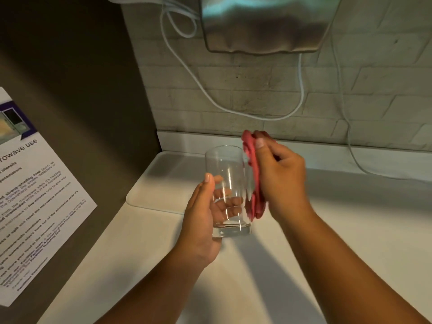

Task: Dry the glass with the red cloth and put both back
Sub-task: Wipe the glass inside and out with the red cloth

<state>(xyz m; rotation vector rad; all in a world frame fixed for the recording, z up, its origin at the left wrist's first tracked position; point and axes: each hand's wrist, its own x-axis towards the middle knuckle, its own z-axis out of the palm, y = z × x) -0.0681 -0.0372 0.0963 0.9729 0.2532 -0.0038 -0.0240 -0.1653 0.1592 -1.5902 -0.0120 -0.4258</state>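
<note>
A clear drinking glass (228, 181) stands upright in the air above the white counter, held by my left hand (203, 220), whose fingers wrap its lower half from the left. The red cloth (253, 181) is bunched in my right hand (280, 176) and pressed flat against the glass's right outer wall. My right thumb pins the top of the cloth near the rim. The glass looks empty.
A white counter (327, 230) lies below, with a pale tray or mat (163, 183) at the back left. A dark cabinet side with a microwave notice (35, 195) stands at the left. A metal wall unit (264, 22) and white cables (233, 108) hang on the brick wall behind.
</note>
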